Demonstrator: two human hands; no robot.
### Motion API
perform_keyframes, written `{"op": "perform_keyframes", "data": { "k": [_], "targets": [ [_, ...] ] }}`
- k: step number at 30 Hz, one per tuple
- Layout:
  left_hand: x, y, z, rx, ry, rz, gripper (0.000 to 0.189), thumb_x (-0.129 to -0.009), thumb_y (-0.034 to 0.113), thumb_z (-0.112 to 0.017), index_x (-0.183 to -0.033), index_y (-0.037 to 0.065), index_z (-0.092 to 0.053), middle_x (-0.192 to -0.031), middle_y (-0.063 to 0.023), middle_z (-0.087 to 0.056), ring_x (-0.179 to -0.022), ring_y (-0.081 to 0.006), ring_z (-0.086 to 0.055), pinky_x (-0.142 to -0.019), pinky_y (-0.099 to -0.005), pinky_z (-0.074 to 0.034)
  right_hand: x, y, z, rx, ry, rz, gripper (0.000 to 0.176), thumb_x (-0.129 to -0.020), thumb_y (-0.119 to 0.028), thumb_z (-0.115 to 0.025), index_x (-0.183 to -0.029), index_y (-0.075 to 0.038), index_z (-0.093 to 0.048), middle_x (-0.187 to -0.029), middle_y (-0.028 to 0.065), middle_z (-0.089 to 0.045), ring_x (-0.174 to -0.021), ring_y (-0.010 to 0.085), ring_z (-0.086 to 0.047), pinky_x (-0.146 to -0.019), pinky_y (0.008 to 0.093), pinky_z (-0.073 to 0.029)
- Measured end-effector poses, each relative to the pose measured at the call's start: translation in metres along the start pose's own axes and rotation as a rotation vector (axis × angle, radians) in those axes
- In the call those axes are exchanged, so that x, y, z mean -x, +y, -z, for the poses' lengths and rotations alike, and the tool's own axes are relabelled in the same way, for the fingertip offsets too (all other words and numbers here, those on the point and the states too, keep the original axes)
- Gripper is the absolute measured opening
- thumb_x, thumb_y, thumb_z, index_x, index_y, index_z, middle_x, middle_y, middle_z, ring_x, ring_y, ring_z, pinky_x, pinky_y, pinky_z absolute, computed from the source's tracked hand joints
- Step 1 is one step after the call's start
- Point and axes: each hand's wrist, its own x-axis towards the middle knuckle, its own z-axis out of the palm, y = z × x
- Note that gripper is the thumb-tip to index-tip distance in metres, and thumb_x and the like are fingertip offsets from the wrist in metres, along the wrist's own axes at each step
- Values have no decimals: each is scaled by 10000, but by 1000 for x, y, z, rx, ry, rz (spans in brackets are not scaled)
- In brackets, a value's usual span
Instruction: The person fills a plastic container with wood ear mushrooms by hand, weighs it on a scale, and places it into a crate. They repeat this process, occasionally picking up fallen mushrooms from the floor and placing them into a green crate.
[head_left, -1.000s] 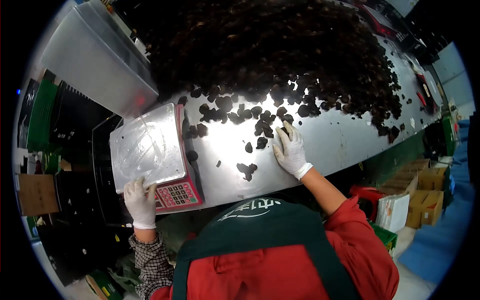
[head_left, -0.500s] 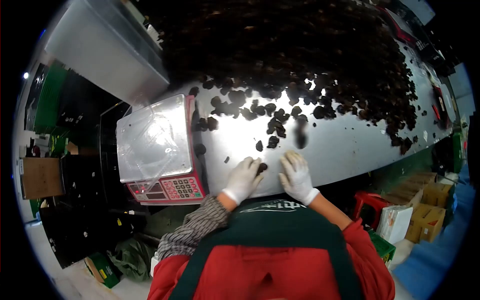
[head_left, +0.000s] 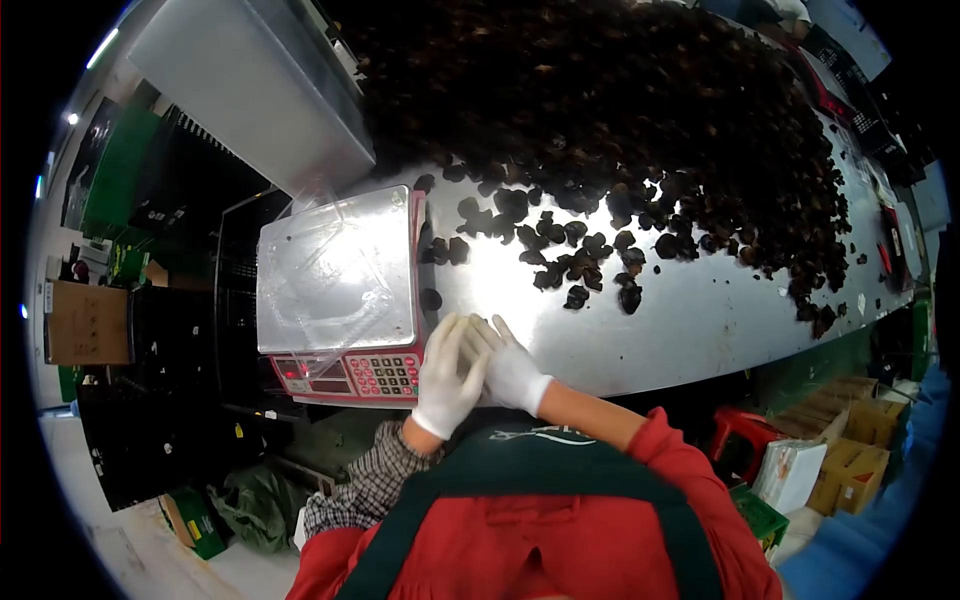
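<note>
My left hand [head_left: 447,378], in a white glove, is at the table's near edge, just right of the scale's keypad. Its fingers are stretched out and slightly curved. My right hand [head_left: 512,372], also gloved in white, meets it from the right, fingers extended and partly behind the left ones. Whatever lies between the palms is hidden. Dark, wrinkled pieces resembling dried mushrooms [head_left: 575,262] are scattered on the metal table [head_left: 680,335] beyond my hands. The digital scale [head_left: 340,270] has a silver plate with clear plastic on it and a red body.
A large heap of the dark pieces [head_left: 620,100] covers the far part of the table. A grey plastic bin [head_left: 240,90] stands behind the scale. Cardboard boxes [head_left: 850,470] and a red stool [head_left: 745,440] are on the floor at right. Black crates stand at left.
My right hand has moved left to meet my left hand, which has shifted slightly left toward the scale. The small dark piece beside my left hand is out of sight. A blurred dark piece is now sharp.
</note>
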Motion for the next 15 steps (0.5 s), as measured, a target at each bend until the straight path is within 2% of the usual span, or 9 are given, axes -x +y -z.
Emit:
{"op": "perform_keyframes", "data": {
  "k": [4,5,6,9,10,11,13,14,15],
  "targets": [
    [12,-10,-9,-50,-43,92,611,-802,155,-674,-1299,-86,-415,-1374,-332,-340,-1255,-466,-384,-1045,-449,-342,-13,3,0,15,-48,-93,659,-883,-375,-498,-1398,11,-356,-1473,207,-306,-1393,356,-229,-1130,520,-152],
    [9,-17,-14,-54,-117,108,685,-824,231,-654,-1340,-95,-344,-1416,-378,-219,-1312,-516,-254,-1092,-501,-240,-3,7,1,22,-50,-118,661,-880,-381,-503,-1393,12,-362,-1475,204,-304,-1392,354,-230,-1128,521,-155],
    [3,-21,-20,-89,-124,122,701,-829,261,-645,-1344,-97,-331,-1423,-386,-183,-1321,-527,-216,-1096,-516,-214,9,10,4,31,-52,-145,664,-877,-387,-508,-1388,13,-368,-1477,201,-302,-1392,352,-231,-1126,522,-159],
    [-21,-28,-39,-163,-145,207,794,-838,378,-614,-1368,-104,-271,-1449,-407,-29,-1346,-558,-70,-1113,-559,-126,64,18,30,-3,27,-327,695,-794,-357,-647,-1330,26,-425,-1384,247,-391,-1333,376,-312,-1101,533,-213],
    [-30,-31,-43,-187,-159,301,802,-830,393,-617,-1367,-104,-288,-1456,-401,-10,-1349,-556,-62,-1117,-556,-117,90,25,40,-70,79,-418,699,-790,-312,-656,-1348,22,-399,-1403,270,-343,-1326,418,-302,-1097,546,-217],
    [-32,-35,-48,-174,-137,321,796,-831,398,-613,-1362,-105,-301,-1456,-401,-3,-1349,-558,-59,-1119,-555,-112,126,35,40,22,204,-484,700,-750,-260,-698,-1320,31,-414,-1358,272,-384,-1277,444,-342,-1073,547,-248],
    [-37,-32,-56,-191,-104,377,758,-840,401,-597,-1346,-102,-342,-1459,-393,-52,-1361,-538,-60,-1122,-554,-102,188,43,66,155,267,-785,673,-726,-209,-700,-1287,45,-426,-1345,301,-385,-1221,463,-378,-1051,557,-261],
    [-38,-31,-59,-167,-120,379,749,-843,396,-594,-1349,-96,-342,-1459,-385,-81,-1368,-522,-67,-1123,-552,-98,211,47,67,347,309,-868,682,-724,-193,-702,-1298,46,-420,-1351,321,-368,-1232,462,-371,-1056,563,-252],
    [-39,-32,-61,-145,-146,375,741,-845,390,-592,-1352,-90,-343,-1459,-378,-109,-1375,-507,-74,-1125,-550,-93,212,45,67,311,286,-853,684,-729,-195,-699,-1304,46,-417,-1354,321,-364,-1237,462,-368,-1061,568,-244]
  ]
}}
